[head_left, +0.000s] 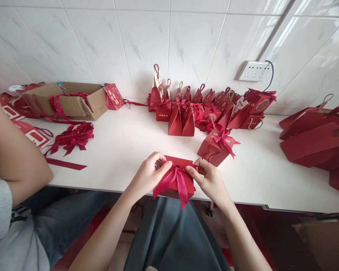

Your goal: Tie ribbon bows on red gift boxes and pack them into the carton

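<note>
A small red gift box sits at the table's front edge, right in front of me. Across its top lies a dark pink ribbon tied at the middle, its two tails hanging down the near side. My left hand pinches the ribbon's loop at the left of the knot, thumb over the box top. On the other side, my right hand grips the right loop between thumb and curled fingers. Just beyond my right hand stands another red box with a bow on top.
Several red boxes and tent-shaped bags line the wall. Larger red bags stand at right. Left are a cardboard box with ribbons, a ribbon pile and a person's bent arm. A power socket is on the wall.
</note>
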`<state>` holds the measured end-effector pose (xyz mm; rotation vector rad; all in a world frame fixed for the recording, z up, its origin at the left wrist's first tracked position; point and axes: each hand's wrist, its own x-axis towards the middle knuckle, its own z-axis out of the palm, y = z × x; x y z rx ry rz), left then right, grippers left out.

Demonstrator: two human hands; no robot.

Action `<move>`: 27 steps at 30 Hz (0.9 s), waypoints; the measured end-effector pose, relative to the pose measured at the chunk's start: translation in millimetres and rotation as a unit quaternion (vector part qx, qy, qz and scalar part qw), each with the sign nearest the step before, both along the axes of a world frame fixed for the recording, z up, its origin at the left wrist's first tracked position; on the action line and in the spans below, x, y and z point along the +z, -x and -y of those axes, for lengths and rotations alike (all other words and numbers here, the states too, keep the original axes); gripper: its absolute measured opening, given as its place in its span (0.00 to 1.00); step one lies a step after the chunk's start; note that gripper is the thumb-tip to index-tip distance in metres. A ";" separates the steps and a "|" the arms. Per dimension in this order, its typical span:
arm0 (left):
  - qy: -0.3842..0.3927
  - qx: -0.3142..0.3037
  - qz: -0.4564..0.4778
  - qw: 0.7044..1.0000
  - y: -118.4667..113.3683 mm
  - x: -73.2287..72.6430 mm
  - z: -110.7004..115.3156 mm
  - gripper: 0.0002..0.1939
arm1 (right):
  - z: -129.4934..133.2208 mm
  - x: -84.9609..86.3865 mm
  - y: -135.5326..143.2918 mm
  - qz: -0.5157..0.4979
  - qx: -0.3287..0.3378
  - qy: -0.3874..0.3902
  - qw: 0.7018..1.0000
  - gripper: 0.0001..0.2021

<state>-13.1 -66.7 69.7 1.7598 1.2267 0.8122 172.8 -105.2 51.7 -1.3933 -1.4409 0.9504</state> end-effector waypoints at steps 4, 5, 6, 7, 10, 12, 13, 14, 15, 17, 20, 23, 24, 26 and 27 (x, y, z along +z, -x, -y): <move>0.045 0.016 0.080 0.996 4.4 -8.0 6.3 0.15 | 1.9 -0.8 2.8 -0.034 0.005 0.010 0.999 0.21; 0.054 0.015 0.097 0.994 5.0 -9.4 7.5 0.15 | 1.9 -1.7 3.6 -0.048 0.003 0.012 0.999 0.21; 0.063 0.009 0.114 0.991 5.8 -10.4 8.4 0.15 | 1.8 -2.8 4.4 -0.066 -0.001 0.017 0.998 0.21; 0.070 -0.001 0.129 0.989 6.8 -10.8 9.0 0.15 | 1.6 -4.0 5.1 -0.085 -0.004 0.025 0.996 0.21; 0.047 -0.046 0.144 0.987 11.8 -8.5 8.5 0.12 | 1.1 -7.4 6.0 -0.129 -0.007 0.044 0.991 0.21; 0.012 -0.075 0.135 0.988 15.7 -5.1 6.4 0.10 | 0.7 -8.9 5.5 -0.137 0.001 0.050 0.989 0.21; 0.000 -0.090 0.132 0.987 17.4 -3.4 5.1 0.10 | 0.5 -9.4 5.0 -0.138 0.005 0.052 0.989 0.21; -0.007 -0.103 0.130 0.986 18.7 -1.9 3.7 0.09 | 0.3 -9.8 4.5 -0.139 0.006 0.054 0.989 0.21; -0.010 -0.115 0.130 0.985 19.6 -0.8 2.4 0.09 | 0.2 -10.2 3.9 -0.139 0.006 0.055 0.989 0.21; -0.006 -0.130 0.136 0.982 20.2 -0.3 0.4 0.09 | 0.0 -10.7 2.9 -0.141 0.004 0.055 0.989 0.21; 0.000 -0.129 0.153 0.980 18.3 -3.4 -0.8 0.08 | -0.2 -11.1 2.4 -0.144 0.001 0.051 0.988 0.21; 0.001 -0.116 0.182 0.977 15.0 -8.4 -0.6 0.09 | -0.6 -11.1 3.1 -0.149 0.004 0.047 0.988 0.21; 0.003 -0.111 0.193 0.975 13.9 -9.8 -0.5 0.10 | -0.8 -11.0 3.4 -0.151 0.004 0.047 0.987 0.21; 0.006 -0.106 0.213 0.971 12.0 -11.9 -0.3 0.11 | -1.2 -11.0 3.9 -0.151 0.003 0.046 0.987 0.21; 0.006 -0.104 0.219 0.970 11.2 -12.5 -0.2 0.11 | -1.3 -11.2 4.1 -0.152 0.002 0.046 0.987 0.21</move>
